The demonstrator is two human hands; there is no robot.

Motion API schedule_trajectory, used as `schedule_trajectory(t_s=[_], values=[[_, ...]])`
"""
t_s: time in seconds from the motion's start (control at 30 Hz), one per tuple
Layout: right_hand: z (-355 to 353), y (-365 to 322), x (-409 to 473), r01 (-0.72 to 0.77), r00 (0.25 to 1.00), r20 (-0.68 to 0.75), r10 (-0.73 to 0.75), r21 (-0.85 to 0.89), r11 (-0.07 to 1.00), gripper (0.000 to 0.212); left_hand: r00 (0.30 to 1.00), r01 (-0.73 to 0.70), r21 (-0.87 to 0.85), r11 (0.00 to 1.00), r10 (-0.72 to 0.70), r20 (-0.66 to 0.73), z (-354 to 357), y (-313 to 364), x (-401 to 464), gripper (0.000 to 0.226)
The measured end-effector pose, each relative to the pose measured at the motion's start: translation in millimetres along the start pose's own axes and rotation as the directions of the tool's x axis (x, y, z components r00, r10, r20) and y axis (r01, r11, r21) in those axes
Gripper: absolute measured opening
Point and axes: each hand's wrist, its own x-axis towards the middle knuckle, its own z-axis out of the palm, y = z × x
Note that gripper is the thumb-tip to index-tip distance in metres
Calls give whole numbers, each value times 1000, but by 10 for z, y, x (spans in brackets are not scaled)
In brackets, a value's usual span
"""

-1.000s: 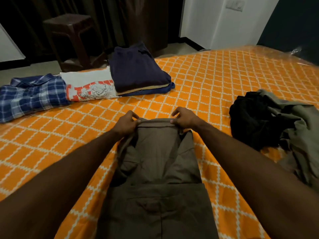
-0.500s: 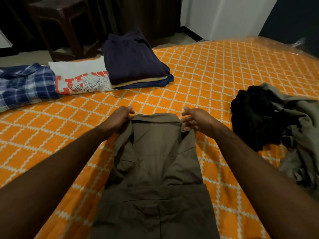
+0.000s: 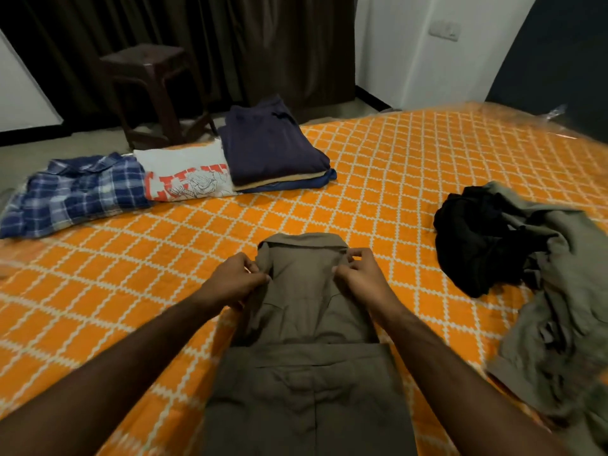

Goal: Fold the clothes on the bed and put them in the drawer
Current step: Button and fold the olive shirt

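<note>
A brown collared shirt [image 3: 306, 363] lies partly folded on the orange patterned bed [image 3: 394, 166], collar pointing away from me. My left hand [image 3: 235, 281] pinches the shirt's left edge just below the collar. My right hand [image 3: 360, 274] pinches the right edge at the same height. Folded clothes sit at the far left: a blue plaid shirt [image 3: 72, 192], a white printed T-shirt [image 3: 184, 176] and a dark navy stack [image 3: 273, 149]. Unfolded clothes lie at the right: a black garment [image 3: 477, 245] and a grey-green one [image 3: 566, 307]. No drawer is in view.
A dark brown plastic stool [image 3: 151, 87] stands on the floor beyond the bed, in front of dark curtains [image 3: 230, 37]. A white wall with a switch [image 3: 445, 29] is at the back right. Bare bedspread stretches between the piles.
Both hands have let go of the collar's top edge and come back toward me, now pinching the shirt's sides below the collar. The camera has tilted up a little.
</note>
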Motion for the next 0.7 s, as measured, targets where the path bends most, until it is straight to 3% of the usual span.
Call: schedule_trajectory(t_s=[0.1,0.2,0.27,0.33,0.43,0.5,0.53,0.6,0.7], values=[[135,89,-61,42,996,80,-33,-106,993,54,981,-85,51,995,92,-169,175,-16,76,22],[146,151,-46,83,990,125,-59,-198,977,65,956,-190,296,936,245,-164,312,-74,80,21],[74,135,-11,61,989,143,-48,-89,994,59,931,-214,395,893,309,-194,356,-130,88,26],[-80,75,62,55,986,161,-50,-28,998,44,858,-276,538,796,457,-236,381,-138,147,31],[-362,-9,239,97,974,209,-91,-20,995,33,734,-377,723,580,663,-149,332,-8,227,40],[-532,-3,430,234,948,259,-184,-179,956,37,700,-525,672,522,714,-7,360,172,221,31],[-600,-3,524,323,924,304,-232,-299,898,40,713,-565,633,528,699,53,434,272,203,24],[-684,-62,678,465,860,437,-265,-454,760,45,787,-540,598,593,606,110,666,447,188,39],[-686,-184,885,555,772,619,-142,-548,626,34,906,-403,477,781,413,89,1019,620,296,54]])
